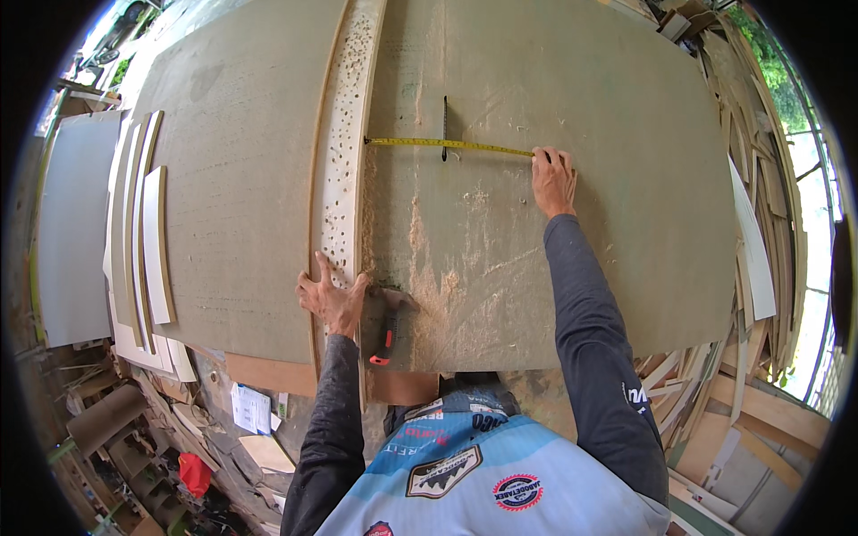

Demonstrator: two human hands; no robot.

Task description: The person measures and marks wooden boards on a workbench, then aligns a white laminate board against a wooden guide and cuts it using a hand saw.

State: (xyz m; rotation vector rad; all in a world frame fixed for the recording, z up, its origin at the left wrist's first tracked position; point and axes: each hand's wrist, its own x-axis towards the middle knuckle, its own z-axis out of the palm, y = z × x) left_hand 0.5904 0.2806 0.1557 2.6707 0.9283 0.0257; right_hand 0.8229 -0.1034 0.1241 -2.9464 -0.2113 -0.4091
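My left hand (335,302) lies with fingers spread across the near part of a long white strip of board (344,152) dotted with holes, its thumb by the strip's right edge. My right hand (555,183) is closed around a tape measure, whose case is mostly hidden by the fingers. Its yellow blade (483,146) runs left to the strip's right edge. A slim black pencil or pen (445,112) crosses the blade. Right of my left hand, a tool with a red and black handle (387,335) lies on the large greenish-brown panel (652,232).
Wood shavings (438,295) litter the panel right of the strip. Narrow white boards (157,241) rest at its left side. Stacked wood offcuts (760,179) stand along the right. Papers (253,408) and a red object (194,473) lie lower left.
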